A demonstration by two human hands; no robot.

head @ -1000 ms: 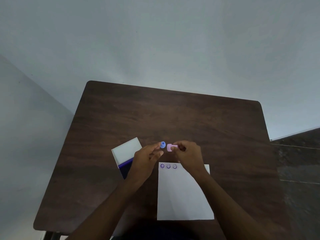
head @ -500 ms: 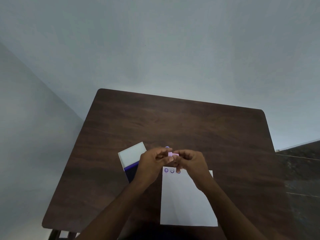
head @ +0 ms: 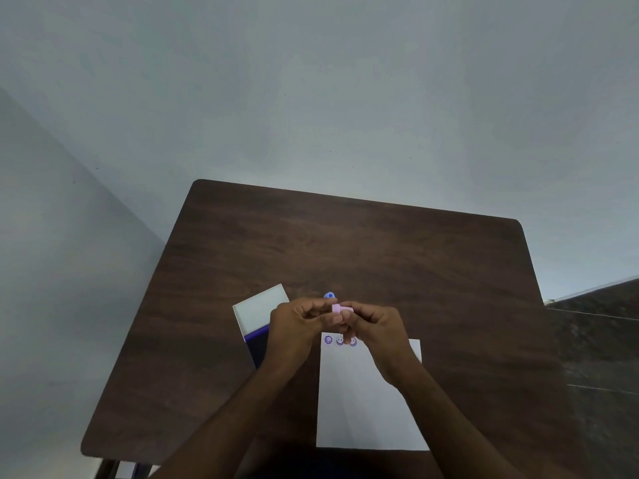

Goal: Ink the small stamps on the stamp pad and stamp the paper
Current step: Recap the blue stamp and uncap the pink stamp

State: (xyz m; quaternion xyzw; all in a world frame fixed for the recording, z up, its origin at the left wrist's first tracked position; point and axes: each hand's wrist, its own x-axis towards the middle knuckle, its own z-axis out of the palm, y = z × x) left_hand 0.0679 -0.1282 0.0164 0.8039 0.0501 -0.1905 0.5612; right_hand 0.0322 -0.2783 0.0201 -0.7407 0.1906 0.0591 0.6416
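A small pink stamp (head: 340, 309) is held between both hands just above the paper's far edge. My left hand (head: 297, 326) pinches its left end and my right hand (head: 375, 326) grips its right end. A small blue stamp (head: 329, 295) stands on the table just beyond the hands. The white paper (head: 366, 402) lies in front of me with three purple stamped faces (head: 340, 340) along its top edge. The open stamp pad (head: 257, 337), white lid up and dark blue pad below, sits left of the paper, partly hidden by my left hand.
Everything lies on a dark wooden table (head: 363, 250) against a pale wall. The table's right edge borders a dark floor area (head: 601, 340).
My left hand has left the blue stamp on the table and come over to the pink stamp. Both hands now hold the pink stamp together.
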